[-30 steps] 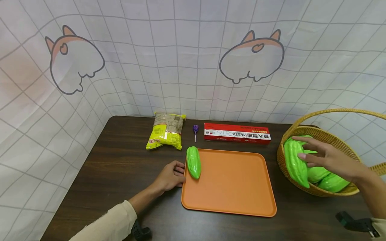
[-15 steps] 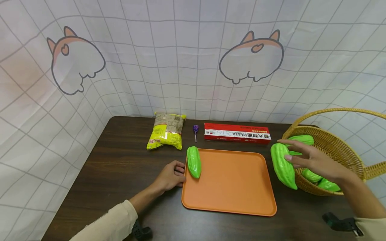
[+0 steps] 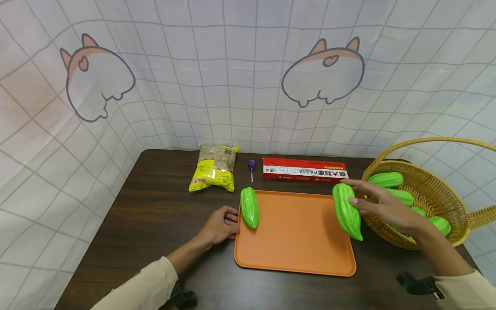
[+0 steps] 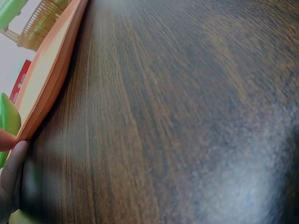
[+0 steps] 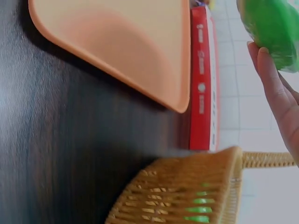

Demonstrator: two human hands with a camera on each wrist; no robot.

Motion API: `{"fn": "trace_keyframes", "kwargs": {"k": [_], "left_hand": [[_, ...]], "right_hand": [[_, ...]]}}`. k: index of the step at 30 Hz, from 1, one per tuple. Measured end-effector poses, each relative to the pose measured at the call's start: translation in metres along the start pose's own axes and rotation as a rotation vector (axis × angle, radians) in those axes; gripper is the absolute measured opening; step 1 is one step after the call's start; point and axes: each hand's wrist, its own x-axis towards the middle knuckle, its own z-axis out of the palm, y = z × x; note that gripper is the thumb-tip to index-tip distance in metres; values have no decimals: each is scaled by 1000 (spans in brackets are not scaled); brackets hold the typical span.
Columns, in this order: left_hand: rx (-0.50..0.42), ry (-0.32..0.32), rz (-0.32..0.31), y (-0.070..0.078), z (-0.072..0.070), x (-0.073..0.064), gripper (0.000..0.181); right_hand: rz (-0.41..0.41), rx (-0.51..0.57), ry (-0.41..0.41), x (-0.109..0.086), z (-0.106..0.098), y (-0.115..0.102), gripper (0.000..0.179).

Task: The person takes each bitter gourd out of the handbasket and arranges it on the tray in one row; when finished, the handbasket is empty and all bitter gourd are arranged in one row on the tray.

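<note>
My right hand [image 3: 391, 209] holds a green bitter melon [image 3: 346, 211] above the right edge of an orange tray [image 3: 294, 241]. In the right wrist view, fingertips press against the melon's [image 5: 273, 32] side, clear of the table. A second bitter melon [image 3: 249, 208] lies along the tray's left edge. My left hand [image 3: 218, 228] pinches that edge; in the left wrist view its thumb and a finger [image 4: 13, 163] meet at the tray's rim [image 4: 51, 88]. Several more bitter melons [image 3: 387, 179] lie in a wicker basket [image 3: 445, 181] on the right, partly hidden by my right forearm.
Behind the tray stand a yellow-and-clear bag [image 3: 214, 168], a purple lollipop [image 3: 252, 165] and a red pasta box [image 3: 305, 169]. The basket's tall handle [image 3: 438, 140] arches over it. A white gridded cloth [image 3: 240, 86] hangs behind the dark wooden table [image 3: 162, 206].
My right hand has lifted a bitter melon out of the basket and moved it left to the tray's right edge. The left hand has stayed at the tray.
</note>
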Motion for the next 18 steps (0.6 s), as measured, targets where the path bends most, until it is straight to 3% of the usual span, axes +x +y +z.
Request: {"fn": "trace_keyframes", "kwargs": {"k": [8, 18], "left_hand": [[-5, 0, 0, 0, 1, 0, 51], [3, 7, -7, 1, 1, 0, 51]], "right_hand": [[31, 62, 24, 13, 17, 3, 56], [2, 98, 35, 27, 35, 3, 59]]}}
